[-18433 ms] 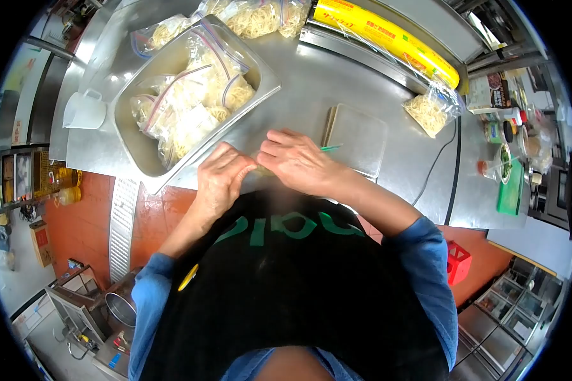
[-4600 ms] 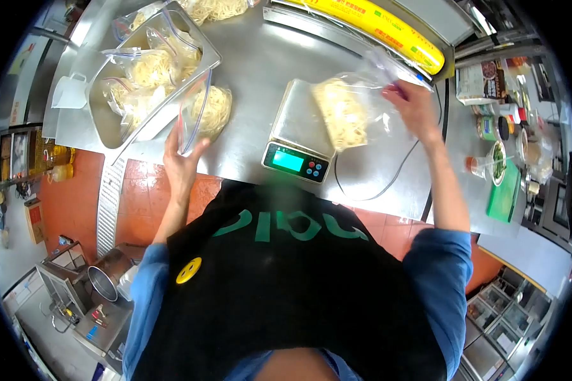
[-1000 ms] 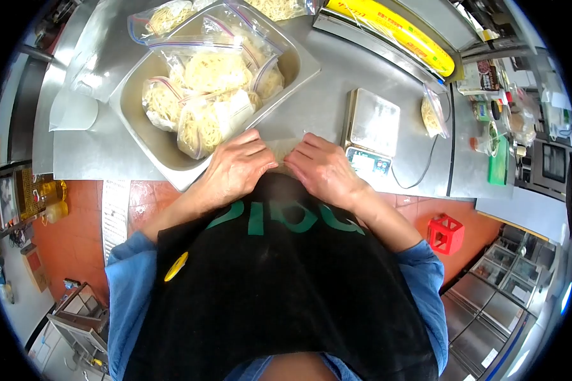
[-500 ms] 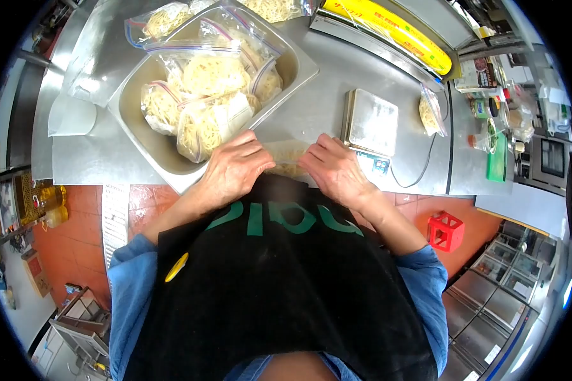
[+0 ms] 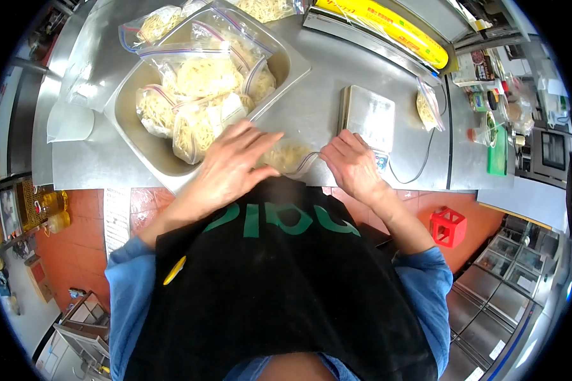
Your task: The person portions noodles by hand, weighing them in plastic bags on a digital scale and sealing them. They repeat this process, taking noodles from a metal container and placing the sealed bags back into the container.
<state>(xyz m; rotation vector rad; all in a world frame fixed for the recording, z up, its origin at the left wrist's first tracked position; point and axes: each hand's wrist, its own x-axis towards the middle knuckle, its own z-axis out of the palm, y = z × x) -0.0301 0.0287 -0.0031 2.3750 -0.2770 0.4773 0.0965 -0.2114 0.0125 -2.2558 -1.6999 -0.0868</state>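
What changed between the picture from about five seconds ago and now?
The right hand has let go of its bag; one now rests right of the scale. Both hands came together: the right pinches the front bag, the left is open beside it. The metal pan still holds noodle bags.

Both forearms reach forward from pushed-up sleeves and angle inward — the left hand (image 5: 235,160) with its thumb and fingers parted and pointing toward the right, the right hand (image 5: 351,162) with fingers bent and thumb drawn in, knuckles up — the two hands apart.
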